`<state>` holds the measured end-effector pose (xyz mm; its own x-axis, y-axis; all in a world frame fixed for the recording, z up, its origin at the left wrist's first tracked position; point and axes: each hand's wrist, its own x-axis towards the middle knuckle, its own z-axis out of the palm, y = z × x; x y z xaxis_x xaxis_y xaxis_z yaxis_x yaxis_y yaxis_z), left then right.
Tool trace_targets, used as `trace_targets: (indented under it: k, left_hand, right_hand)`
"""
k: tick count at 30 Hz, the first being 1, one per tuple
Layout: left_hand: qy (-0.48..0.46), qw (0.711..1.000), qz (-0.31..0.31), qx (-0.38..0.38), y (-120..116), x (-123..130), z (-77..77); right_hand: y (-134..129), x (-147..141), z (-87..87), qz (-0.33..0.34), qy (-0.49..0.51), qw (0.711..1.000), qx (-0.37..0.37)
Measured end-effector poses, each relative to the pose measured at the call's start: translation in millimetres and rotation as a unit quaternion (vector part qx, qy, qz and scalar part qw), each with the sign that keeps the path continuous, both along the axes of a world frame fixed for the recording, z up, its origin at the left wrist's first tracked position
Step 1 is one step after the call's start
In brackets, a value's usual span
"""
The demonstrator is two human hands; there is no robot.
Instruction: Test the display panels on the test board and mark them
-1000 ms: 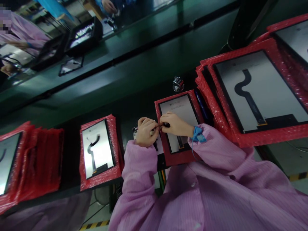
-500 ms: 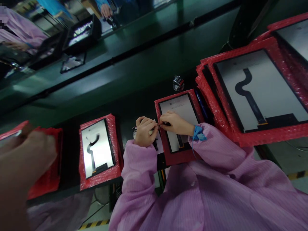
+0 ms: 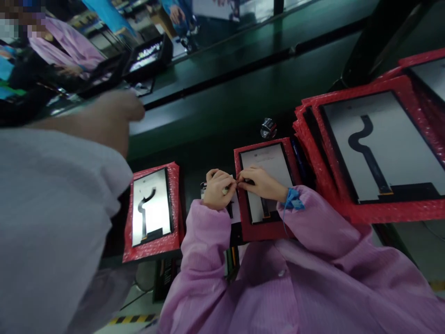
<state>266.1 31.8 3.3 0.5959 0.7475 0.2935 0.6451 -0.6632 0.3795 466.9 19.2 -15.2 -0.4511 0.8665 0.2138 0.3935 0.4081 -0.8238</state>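
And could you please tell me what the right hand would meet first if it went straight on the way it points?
Most likely the left hand, directly ahead of the right hand; whether the two touch is too small to tell.

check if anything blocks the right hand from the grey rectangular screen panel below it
Nothing visible does: the right hand is over the grey rectangular screen panel, close to the left hand by the panel's left edge. Any gap beneath is hidden.
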Motion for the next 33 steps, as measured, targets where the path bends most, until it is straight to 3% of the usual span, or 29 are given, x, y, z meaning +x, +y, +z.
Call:
trace_targets:
  k: [7,12,16,19,22,26,29,33]
  left_hand:
    - [-0.047,0.997,0.050,-0.041,6,-4,2.7]
    - [-0.080,0.992,0.098,-0.011,12,-4,-0.6]
    - [-0.129,0.963,0.219,0.090,-1,2,6.7]
    - [-0.125,0.934,0.306,0.138,-31,16,14.3]
    - [-0.068,0.965,0.242,0.078,-71,37,10.1]
    - [-0.015,0.990,0.136,-0.036,-110,63,-15.7]
    - [-0.027,0.988,0.139,-0.061,-121,70,-33.0]
    - [-0.067,0.980,0.178,-0.058,-122,67,-39.5]
  right_hand:
    - [-3,7,13.2,-0.048,0.002,0.999,-0.016]
    - [4,17,16.1,-0.172,-0.042,0.984,0.014]
    - [25,29,15.5,-0.268,-0.130,0.954,0.040]
    - [41,35,14.0,-0.292,-0.190,0.936,0.049]
    - [52,37,11.6,-0.300,-0.228,0.925,0.055]
    - [58,38,8.0,-0.296,-0.251,0.919,0.070]
    - [60,40,6.9,-0.288,-0.257,0.920,0.074]
    - [56,42,15.3,-0.280,-0.255,0.923,0.071]
